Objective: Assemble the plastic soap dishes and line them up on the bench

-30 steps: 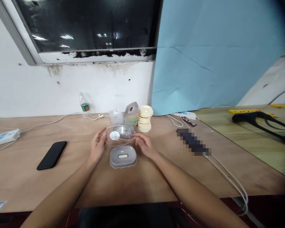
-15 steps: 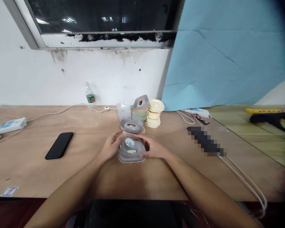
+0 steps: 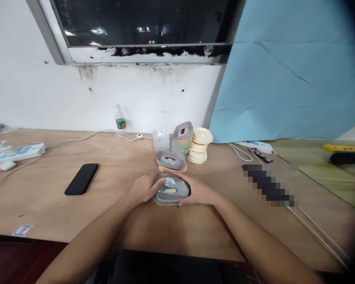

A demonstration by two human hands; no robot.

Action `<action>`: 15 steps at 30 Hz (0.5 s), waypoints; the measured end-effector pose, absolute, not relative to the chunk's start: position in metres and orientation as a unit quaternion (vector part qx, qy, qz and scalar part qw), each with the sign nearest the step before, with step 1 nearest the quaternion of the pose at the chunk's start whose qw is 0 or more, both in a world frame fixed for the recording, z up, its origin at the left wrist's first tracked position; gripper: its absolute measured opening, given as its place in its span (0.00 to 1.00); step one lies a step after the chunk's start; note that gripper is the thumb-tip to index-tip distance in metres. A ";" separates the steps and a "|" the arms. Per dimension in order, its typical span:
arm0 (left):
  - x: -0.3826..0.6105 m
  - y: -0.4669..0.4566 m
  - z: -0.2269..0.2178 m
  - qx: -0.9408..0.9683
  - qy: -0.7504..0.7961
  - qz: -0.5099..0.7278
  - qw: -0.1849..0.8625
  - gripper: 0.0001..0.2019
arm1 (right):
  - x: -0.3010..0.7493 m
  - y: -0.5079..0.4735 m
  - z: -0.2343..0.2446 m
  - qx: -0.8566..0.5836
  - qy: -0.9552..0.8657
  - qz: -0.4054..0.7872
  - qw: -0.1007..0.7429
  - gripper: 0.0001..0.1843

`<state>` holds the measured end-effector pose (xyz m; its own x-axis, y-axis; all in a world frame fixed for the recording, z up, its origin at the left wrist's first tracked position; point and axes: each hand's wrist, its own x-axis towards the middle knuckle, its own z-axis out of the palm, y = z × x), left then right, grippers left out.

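Between my hands a clear plastic cover with a round white label (image 3: 169,182) sits over a grey plastic piece (image 3: 170,196), with a pale slot showing in its middle. My left hand (image 3: 144,189) holds the left side, its thumb lying on top near the label. My right hand (image 3: 199,191) curls around the right side, fingers behind and thumb at the front corner. Just beyond stands a grey oval ring-shaped piece (image 3: 162,159) with a central opening, resting over a peach-coloured piece (image 3: 177,169).
Behind are stacked clear cups (image 3: 161,140), a leaning grey piece (image 3: 183,130) on green ones, and stacked cream pieces (image 3: 198,152). A black phone (image 3: 81,179) lies to the left, a bottle (image 3: 120,120) by the wall, and power strips (image 3: 26,152) with cables at the sides.
The clear cover now sits lower on the grey piece. My left thumb has moved onto its top. The whole view has turned slightly left.
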<state>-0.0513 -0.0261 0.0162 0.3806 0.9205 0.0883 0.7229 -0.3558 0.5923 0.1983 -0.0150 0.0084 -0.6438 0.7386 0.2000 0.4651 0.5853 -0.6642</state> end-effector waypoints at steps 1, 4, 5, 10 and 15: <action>-0.052 -0.025 0.016 0.797 0.519 0.207 0.231 0.25 | 0.196 -0.016 0.010 -0.351 -0.858 0.291 0.238 0.57; -0.054 -0.023 0.016 0.797 0.525 0.208 0.214 0.26 | 0.192 -0.018 0.008 -0.366 -0.852 0.281 0.248 0.55; -0.055 -0.022 0.016 0.798 0.525 0.209 0.210 0.26 | 0.192 -0.018 0.005 -0.377 -0.849 0.276 0.249 0.55; -0.055 -0.022 0.014 0.808 0.527 0.190 0.182 0.29 | 0.197 -0.014 -0.002 -0.389 -0.851 0.264 0.235 0.56; -0.054 -0.021 0.015 0.812 0.536 0.165 0.163 0.31 | 0.199 -0.012 -0.003 -0.387 -0.846 0.278 0.240 0.57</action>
<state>-0.0537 -0.0209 0.0152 0.3713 0.9238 0.0935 0.8164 -0.3728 0.4411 0.1995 -0.0119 -0.0026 -0.5852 0.7880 0.1913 0.5211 0.5462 -0.6558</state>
